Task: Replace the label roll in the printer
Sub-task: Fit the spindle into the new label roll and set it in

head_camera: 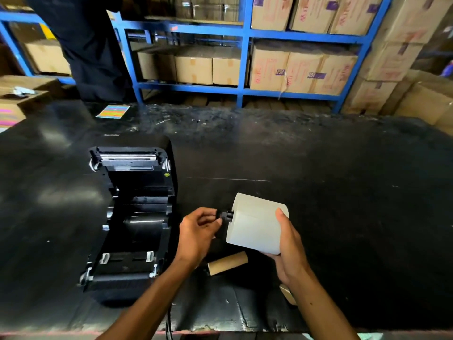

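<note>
Head view: one black label printer (132,217), lid open, on the dark tabletop (318,192); one full white label roll (255,223); one black plastic spindle (226,214); one empty brown cardboard core (228,263) lying near the front edge. Right hand (286,244) cups the roll off the tabletop, grip clamped around its far end, thumb on top. Left hand (198,231), fingers curled, pinches the spindle protruding from the roll's left end. Roll is right of the printer, apart from it.
</note>
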`<state>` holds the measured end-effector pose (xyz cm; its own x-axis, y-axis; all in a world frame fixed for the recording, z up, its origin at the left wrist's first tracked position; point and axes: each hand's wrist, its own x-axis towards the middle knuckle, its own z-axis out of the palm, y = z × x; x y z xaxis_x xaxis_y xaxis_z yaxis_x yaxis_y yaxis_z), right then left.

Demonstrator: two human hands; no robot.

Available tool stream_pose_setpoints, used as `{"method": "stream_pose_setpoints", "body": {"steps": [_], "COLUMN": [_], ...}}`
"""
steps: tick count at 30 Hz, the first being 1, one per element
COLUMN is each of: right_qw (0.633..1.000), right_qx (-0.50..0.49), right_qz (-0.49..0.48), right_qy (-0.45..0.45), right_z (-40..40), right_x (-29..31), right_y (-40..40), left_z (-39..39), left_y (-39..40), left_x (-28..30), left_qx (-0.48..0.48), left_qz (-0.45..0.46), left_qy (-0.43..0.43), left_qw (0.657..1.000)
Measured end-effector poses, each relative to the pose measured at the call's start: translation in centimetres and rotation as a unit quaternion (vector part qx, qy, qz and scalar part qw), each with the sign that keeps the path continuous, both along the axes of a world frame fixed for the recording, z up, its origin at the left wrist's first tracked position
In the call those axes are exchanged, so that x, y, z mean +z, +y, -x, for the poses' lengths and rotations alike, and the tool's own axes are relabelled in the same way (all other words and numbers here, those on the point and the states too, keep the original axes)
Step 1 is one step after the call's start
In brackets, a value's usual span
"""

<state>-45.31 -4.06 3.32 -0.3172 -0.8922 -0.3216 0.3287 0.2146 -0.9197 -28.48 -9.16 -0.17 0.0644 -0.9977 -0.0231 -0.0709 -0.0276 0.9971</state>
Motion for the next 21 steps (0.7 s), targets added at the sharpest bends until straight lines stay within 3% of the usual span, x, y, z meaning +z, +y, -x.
{"method": "stream_pose_setpoints", "body": {"steps": [7, 14, 21], "right_qw": [0.998, 0.997, 0.995], "right_qx": [0.054, 0.075, 0.059], "right_qz": [0.019, 0.007, 0.047], "right_qy": [-0.032, 0.002, 0.058], "right_z": [-2.3, -3.9, -4.7], "right_x": [0.8, 0.5, 0.4], "right_y": [-0.6, -1.1, -1.0], "left_z": [-2.0, -3.3, -3.5], "left_y": [3.3, 4.0, 4.5], "left_x": [1.6, 2.2, 1.7], "left_qx": [0.049, 0.136, 0.133], "left_qz": [0.087, 0.08, 0.128], "left_qy": [-0.021, 0.021, -0.082], "left_qw": [0.995, 0.987, 0.979]}}
